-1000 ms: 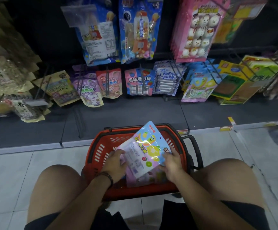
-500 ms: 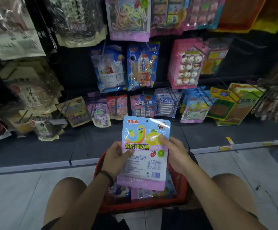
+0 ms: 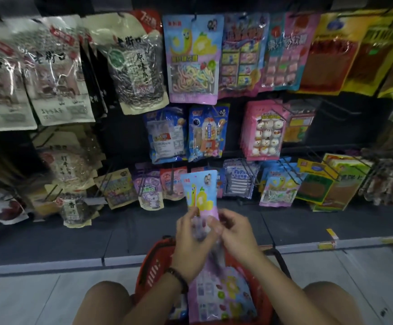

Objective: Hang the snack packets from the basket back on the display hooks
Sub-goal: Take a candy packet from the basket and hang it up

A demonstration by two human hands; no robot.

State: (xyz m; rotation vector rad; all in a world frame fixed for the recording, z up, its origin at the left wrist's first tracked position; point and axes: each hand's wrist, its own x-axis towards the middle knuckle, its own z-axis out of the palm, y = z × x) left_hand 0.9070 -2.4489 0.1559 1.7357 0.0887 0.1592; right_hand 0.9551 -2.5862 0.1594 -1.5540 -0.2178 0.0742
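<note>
Since a second ago snack packet (image 3: pixel 200 191) lifted higher above basket (image 3: pixel 147 268), upright before display hooks (image 3: pixel 172 181); left hand (image 3: pixel 192 240) and right hand (image 3: pixel 235 231) both pinch its lower half; hanging likely next; spare packets (image 3: pixel 223 299) wait in basket.

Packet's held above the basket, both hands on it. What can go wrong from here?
1. The left hand and right hand hold the packet by its lower end; its free top may flop while being hung.
2. A top-row look-alike and a lower-right look-alike hang apart; it may go in the wrong spot.
3. Bottom-row packets crowd close; reaching in may knock one off.
</note>
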